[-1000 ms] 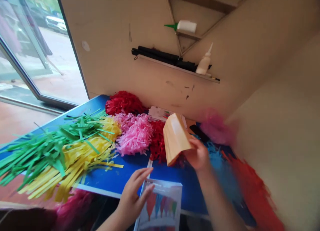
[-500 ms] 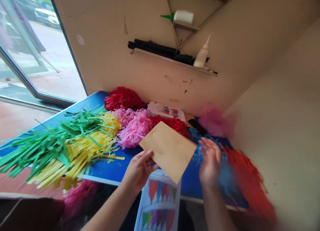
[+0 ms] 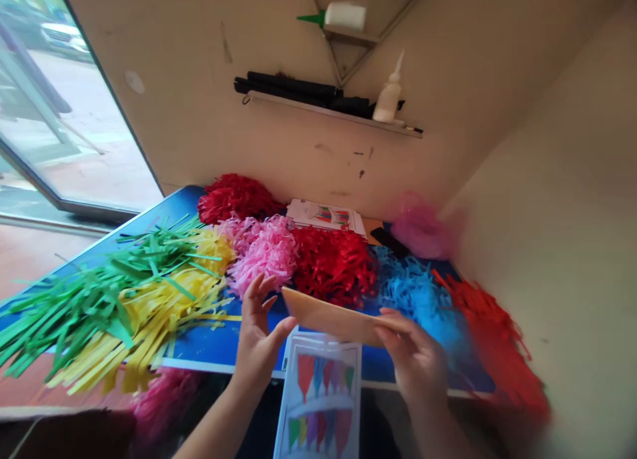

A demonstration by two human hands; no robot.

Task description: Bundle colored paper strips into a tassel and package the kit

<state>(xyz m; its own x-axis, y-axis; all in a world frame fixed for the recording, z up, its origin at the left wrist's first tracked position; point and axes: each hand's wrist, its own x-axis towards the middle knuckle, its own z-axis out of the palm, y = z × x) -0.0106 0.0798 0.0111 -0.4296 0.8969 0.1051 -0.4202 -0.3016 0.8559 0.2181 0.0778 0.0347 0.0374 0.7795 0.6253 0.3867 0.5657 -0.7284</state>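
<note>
My right hand (image 3: 415,353) pinches the right end of a tan paper envelope or folded card (image 3: 333,318), tilted so that it looks narrow. Just off its left end, my left hand (image 3: 261,333) is open, thumb and fingers apart. Below the tan piece, a printed sheet or packet (image 3: 323,396) with coloured tassel pictures lies over the near table edge. Behind my hands are piles of shredded paper strips: pink (image 3: 263,250), dark red (image 3: 333,263) and blue (image 3: 418,290).
Green strips (image 3: 114,276) and yellow strips (image 3: 169,306) cover the left of the blue table (image 3: 209,343). Orange-red strips (image 3: 502,339) hang over its right end. At the back lie another red pile (image 3: 239,197) and printed cards (image 3: 326,215). A wall shelf (image 3: 328,111) holds a white bottle (image 3: 387,99).
The tan piece has passed from my left hand to my right and tipped from broad side to near edge-on. My left hand has opened.
</note>
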